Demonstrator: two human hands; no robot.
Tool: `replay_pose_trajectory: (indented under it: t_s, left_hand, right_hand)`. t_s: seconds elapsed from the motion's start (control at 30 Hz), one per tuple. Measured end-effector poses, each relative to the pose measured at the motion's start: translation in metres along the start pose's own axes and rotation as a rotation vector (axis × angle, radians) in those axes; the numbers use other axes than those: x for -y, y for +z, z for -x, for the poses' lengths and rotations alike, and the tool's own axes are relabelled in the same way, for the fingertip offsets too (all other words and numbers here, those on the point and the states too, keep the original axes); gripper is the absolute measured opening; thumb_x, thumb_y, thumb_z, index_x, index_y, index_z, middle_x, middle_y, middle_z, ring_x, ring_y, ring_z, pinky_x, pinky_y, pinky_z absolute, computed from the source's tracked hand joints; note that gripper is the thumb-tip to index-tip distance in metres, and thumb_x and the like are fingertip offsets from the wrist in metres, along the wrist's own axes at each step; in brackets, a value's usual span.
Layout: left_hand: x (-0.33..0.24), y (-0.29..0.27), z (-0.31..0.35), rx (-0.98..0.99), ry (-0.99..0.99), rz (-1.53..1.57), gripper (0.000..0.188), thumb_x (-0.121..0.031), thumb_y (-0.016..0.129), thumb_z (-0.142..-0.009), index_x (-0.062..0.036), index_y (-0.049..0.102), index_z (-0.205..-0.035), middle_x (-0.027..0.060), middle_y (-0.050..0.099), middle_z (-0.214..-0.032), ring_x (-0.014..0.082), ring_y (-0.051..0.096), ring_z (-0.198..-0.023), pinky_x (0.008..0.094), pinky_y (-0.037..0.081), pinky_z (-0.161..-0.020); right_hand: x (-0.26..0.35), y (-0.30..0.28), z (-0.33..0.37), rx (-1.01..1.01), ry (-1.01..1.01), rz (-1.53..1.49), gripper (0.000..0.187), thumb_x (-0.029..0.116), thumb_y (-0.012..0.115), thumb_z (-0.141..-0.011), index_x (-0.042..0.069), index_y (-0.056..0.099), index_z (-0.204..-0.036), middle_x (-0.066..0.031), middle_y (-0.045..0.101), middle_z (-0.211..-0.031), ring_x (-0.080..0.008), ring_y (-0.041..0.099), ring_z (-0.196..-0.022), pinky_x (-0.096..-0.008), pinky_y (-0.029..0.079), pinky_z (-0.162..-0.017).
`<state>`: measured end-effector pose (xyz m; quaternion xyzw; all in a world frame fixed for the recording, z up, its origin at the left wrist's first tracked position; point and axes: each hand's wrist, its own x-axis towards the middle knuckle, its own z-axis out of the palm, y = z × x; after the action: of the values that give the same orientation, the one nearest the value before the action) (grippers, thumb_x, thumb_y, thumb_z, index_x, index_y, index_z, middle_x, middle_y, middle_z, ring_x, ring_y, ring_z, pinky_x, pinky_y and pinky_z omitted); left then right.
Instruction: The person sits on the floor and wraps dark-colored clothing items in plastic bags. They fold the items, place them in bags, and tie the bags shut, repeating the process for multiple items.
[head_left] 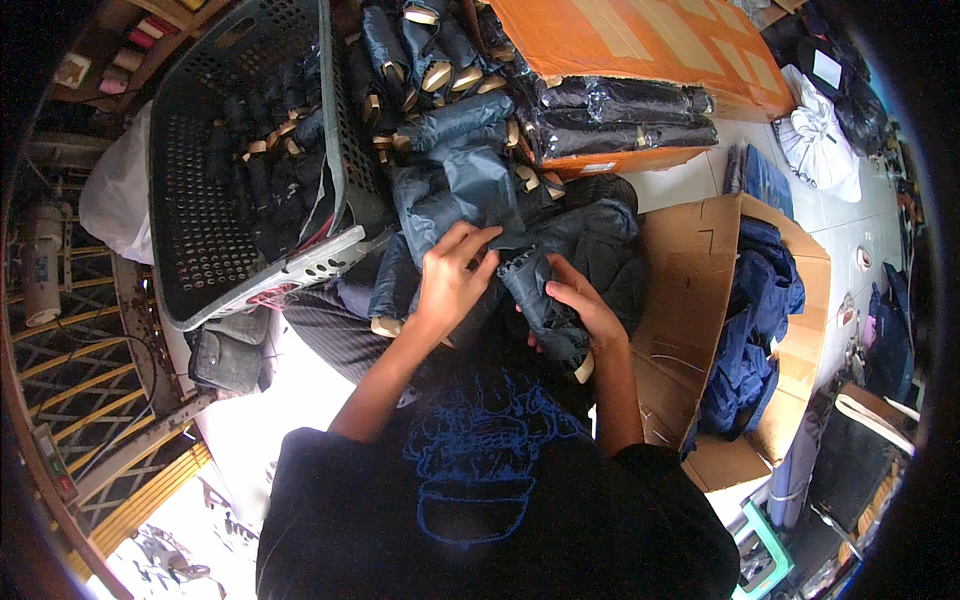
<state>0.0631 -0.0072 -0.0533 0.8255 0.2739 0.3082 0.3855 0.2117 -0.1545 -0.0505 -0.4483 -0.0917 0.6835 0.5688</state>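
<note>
A folded dark navy umbrella (545, 305) with a pale wooden handle end lies slanted across the person's lap, at the middle of the view. The right hand (585, 305) wraps its shaft, grip closed around the fabric. The left hand (450, 275) sits just beside it, fingers pinching a loose fold of the same dark cloth near the umbrella's top.

Just beyond the hands lies a heap of similar folded umbrellas (450, 120) — dark, with tan handles. To the left a grey perforated plastic basket (200, 230), tipped on its side, holds more of them. Further back an orange cardboard box (650, 40) carries a stack of plastic-wrapped umbrellas (625, 120). To the right an open brown carton (690, 260) contains blue cloth (755, 320).
</note>
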Motion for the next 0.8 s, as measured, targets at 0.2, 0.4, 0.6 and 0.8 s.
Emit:
replay_pose_trajectory:
  t_s: [0.2,0.4,0.6,0.8]
  left_hand:
    - [-0.007,0.006,0.004,-0.088,-0.059,-0.016,0.021,-0.004,0.067,-0.080,-0.0016,0.068,-0.101,0.0125,0.061,-0.079,0.0253,0.064,-0.067,0.0330,0.051,-0.061]
    - [-0.002,0.001,0.013,-0.001,0.027,0.020,0.025,0.002,0.065,-0.078,-0.0011,0.066,-0.103,0.0130,0.061,-0.087,0.0297,0.064,-0.077,0.0359,0.051,-0.068]
    - [0.003,0.000,0.026,0.035,0.031,-0.003,0.030,0.003,0.065,-0.076,-0.0004,0.064,-0.106,0.0138,0.061,-0.089,0.0302,0.064,-0.082,0.0352,0.052,-0.071]
    - [-0.008,0.009,0.040,-0.111,-0.153,-0.029,0.019,-0.004,0.070,-0.076,0.0000,0.065,-0.094,0.0143,0.066,-0.088,0.0288,0.066,-0.079,0.0344,0.053,-0.071]
  right_hand:
    - [-0.006,-0.011,-0.002,-0.007,0.047,0.300,0.053,0.023,0.066,-0.087,0.003,0.040,-0.128,-0.0147,0.058,-0.108,-0.0223,0.063,-0.084,-0.0334,0.054,-0.067]
    - [0.000,-0.001,-0.004,-0.158,0.018,0.269,0.053,0.025,0.065,-0.088,0.002,0.042,-0.129,-0.0128,0.059,-0.105,-0.0204,0.063,-0.081,-0.0336,0.056,-0.061]
    - [0.009,-0.004,-0.002,-0.083,0.090,0.101,0.052,0.027,0.065,-0.089,-0.001,0.046,-0.128,-0.0106,0.060,-0.106,-0.0174,0.061,-0.089,-0.0294,0.053,-0.070]
    - [-0.007,-0.001,-0.014,-0.180,-0.228,0.397,0.040,0.022,0.068,-0.087,0.000,0.052,-0.116,-0.0066,0.061,-0.101,-0.0135,0.058,-0.091,-0.0273,0.049,-0.077]
